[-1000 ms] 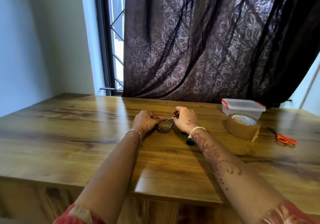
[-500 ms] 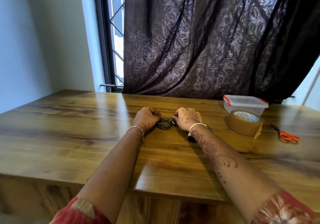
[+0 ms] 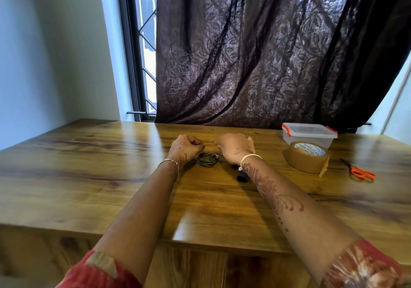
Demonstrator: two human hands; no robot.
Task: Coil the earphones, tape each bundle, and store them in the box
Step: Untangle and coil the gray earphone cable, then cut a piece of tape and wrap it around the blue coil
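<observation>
one earphones coil (image 3: 208, 159), untaped; left hand (image 3: 185, 146), right hand (image 3: 235, 148) beside it, fingers curled, contents unclear; risk: unheld coil may spring loose

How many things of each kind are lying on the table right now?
Coiled earphone bundle: 1
Lidded plastic box: 1
Brown tape roll: 1
Orange scissors: 1
Small dark pieces, unclear: 2
Total: 6
</observation>
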